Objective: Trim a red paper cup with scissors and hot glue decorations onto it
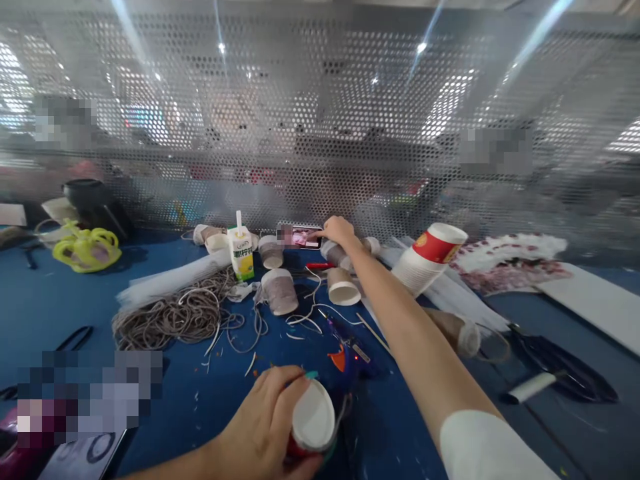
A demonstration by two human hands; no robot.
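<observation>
My left hand (267, 420) is wrapped around a small paper cup (313, 417) near the front of the table; its white end faces up, and a bit of red shows below. My right hand (339, 230) reaches far forward, its index finger stretched out to the screen of a phone (301, 237) leaning at the mesh panel. It holds nothing. A hot glue gun (357, 350) with an orange trigger and a lit red dot lies beyond the held cup. Yarn-wrapped paper cups (280, 292) stand and lie between the glue gun and the phone.
Grey yarn (173, 313) lies heaped at left beside a drink carton (241, 253). A tilted stack of paper cups (430, 257) stands right of my forearm. A perforated metal panel (310, 133) closes off the back. A yellow-green crown-like item (86, 250) sits far left.
</observation>
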